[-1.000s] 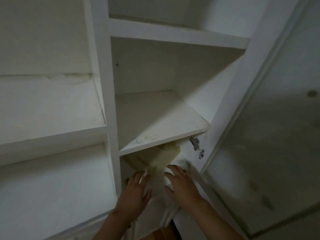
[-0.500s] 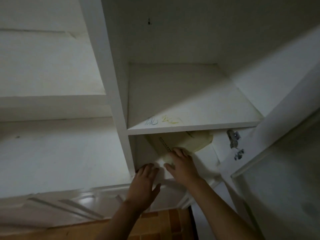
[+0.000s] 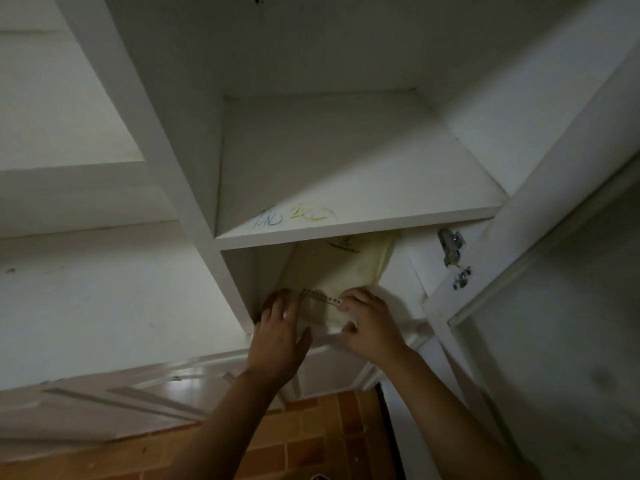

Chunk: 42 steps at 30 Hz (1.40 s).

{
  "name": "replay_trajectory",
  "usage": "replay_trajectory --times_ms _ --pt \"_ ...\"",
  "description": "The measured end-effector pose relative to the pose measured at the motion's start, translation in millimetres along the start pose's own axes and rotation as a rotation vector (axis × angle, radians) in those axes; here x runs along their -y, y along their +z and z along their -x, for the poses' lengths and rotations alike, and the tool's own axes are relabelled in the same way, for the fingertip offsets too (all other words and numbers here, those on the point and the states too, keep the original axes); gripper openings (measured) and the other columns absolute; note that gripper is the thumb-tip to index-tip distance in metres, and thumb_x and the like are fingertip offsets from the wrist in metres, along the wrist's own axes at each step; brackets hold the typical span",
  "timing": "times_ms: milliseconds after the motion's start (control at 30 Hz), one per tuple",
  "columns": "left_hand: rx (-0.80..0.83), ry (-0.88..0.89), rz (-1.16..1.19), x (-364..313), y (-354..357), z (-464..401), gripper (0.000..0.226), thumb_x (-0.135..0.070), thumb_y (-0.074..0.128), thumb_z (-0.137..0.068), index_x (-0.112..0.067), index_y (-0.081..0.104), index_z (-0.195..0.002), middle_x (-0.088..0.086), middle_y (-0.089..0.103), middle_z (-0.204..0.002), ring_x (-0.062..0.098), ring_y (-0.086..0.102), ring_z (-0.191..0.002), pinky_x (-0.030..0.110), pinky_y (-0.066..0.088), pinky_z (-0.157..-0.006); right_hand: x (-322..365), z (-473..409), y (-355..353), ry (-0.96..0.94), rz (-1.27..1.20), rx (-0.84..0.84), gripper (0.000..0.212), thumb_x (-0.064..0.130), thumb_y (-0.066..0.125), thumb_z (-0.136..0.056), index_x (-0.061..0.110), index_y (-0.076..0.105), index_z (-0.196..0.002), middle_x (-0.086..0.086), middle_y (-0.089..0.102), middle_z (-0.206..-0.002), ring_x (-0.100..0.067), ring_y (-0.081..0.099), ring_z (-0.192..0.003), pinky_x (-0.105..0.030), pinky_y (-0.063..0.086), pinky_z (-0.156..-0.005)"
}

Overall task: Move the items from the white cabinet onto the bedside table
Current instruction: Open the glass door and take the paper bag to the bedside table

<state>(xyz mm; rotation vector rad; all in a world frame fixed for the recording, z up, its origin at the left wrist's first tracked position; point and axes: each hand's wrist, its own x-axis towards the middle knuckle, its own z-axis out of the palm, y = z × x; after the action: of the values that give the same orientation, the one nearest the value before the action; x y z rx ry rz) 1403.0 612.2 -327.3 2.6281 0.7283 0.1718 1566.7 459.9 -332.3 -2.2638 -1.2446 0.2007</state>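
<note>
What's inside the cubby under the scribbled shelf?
A pale yellow bag with a dotted strip. The left hand rests on it and the right hand grips its edge. The shelf hides the bag's back.

Matt white painted cabinet [image 3: 180, 174] (crayon-scribbled shelf [image 3: 346, 188]), shiny metal hinge [image 3: 450, 247], pale soft cloth-like bag [image 3: 332, 271], brick-patterned floor [image 3: 304, 441].

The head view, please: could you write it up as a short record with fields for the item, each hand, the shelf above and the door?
item: pale yellow soft item with a dotted strip, in the lower compartment of the white cabinet, partly under the shelf
left hand: fingers fairly straight, resting on the item's left edge
right hand: fingers curled over the item's front right edge
shelf above: holds no items; blue and yellow scribbles near its front
door: open, at right; metal hinge showing
</note>
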Motion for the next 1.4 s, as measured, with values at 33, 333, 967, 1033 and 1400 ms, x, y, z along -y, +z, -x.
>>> replay_trajectory --times_ms 33,333,967,1033,1400 --pt "0.015 0.003 -0.012 0.7 1.0 -1.5 0.064 -0.049 0.052 -0.096 -0.027 0.033 -0.153 0.008 0.031 -0.159 0.035 0.028 -0.146 0.051 0.038 -0.115 -1.8 4.0 -1.6 -0.003 0.003 -0.007 0.036 0.006 0.060 -0.068 0.016 0.070 -0.102 0.009 0.060 -0.118 -0.014 0.060 -0.106 -0.041 0.054 -0.091" --pt "0.027 0.002 -0.022 -0.3 1.5 -3.9 0.054 -0.053 0.041 -0.095 -0.030 0.048 -0.144 0.006 0.043 -0.152 0.036 0.044 -0.134 0.048 0.044 -0.108 -2.8 5.0 -5.2 0.117 -0.074 -0.084 0.040 0.031 0.062 -0.087 0.017 0.071 -0.123 0.007 0.052 -0.140 -0.014 0.050 -0.131 -0.036 0.037 -0.111" --pt "-0.096 -0.037 0.010 -20.4 8.3 52.4 0.048 -0.039 0.062 -0.091 -0.026 0.054 -0.137 0.005 0.048 -0.138 0.028 0.048 -0.119 0.044 0.051 -0.094 -11.4 60.6 -10.8 0.131 0.045 -0.128 0.049 0.039 0.063 -0.094 0.017 0.061 -0.138 -0.003 0.044 -0.153 -0.023 0.039 -0.141 -0.047 0.041 -0.111" --pt "-0.090 -0.045 0.021 -22.7 7.5 47.2 0.048 -0.042 0.057 -0.094 -0.028 0.049 -0.139 0.006 0.044 -0.144 0.031 0.046 -0.123 0.048 0.052 -0.094 -9.6 61.1 -10.5 0.162 0.078 -0.056 0.058 0.049 0.057 -0.096 0.021 0.052 -0.147 -0.001 0.035 -0.159 -0.022 0.030 -0.147 -0.047 0.038 -0.112" --pt "-0.130 -0.092 0.213 -32.1 21.8 84.6 0.042 -0.036 0.062 -0.095 -0.031 0.057 -0.136 0.005 0.040 -0.147 0.029 0.041 -0.128 0.047 0.056 -0.092 -7.0 82.4 -7.4 0.143 -0.081 -0.046 0.050 0.038 0.063 -0.099 0.017 0.057 -0.144 0.000 0.040 -0.157 -0.017 0.030 -0.147 -0.036 0.038 -0.117"
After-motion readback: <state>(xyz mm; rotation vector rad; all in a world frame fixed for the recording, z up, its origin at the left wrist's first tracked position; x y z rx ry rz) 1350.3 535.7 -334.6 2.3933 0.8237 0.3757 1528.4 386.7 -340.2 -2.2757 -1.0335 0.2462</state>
